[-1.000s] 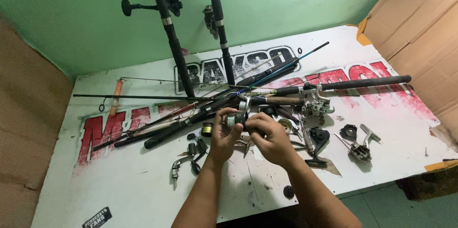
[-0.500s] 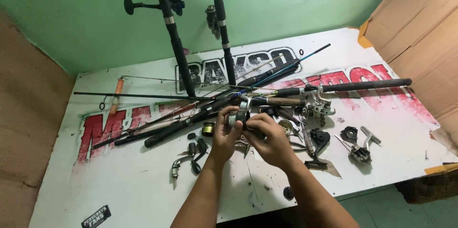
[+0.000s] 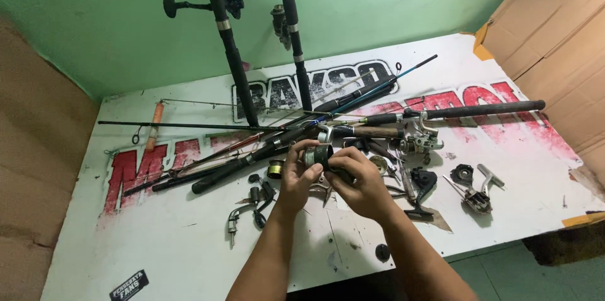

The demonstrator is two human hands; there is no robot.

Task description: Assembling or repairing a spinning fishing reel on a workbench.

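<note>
Head view: reel spool (image 3: 317, 155) between both hands.

Small dark reel spool (image 3: 317, 155), round and drum-shaped with a pale metallic rim, held tilted just above the white table (image 3: 189, 257), near the middle, closer to the front edge than the back.

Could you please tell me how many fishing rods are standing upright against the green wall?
2: a thick black rod on the left and a thinner rod just right of it. Others lie flat.
</note>
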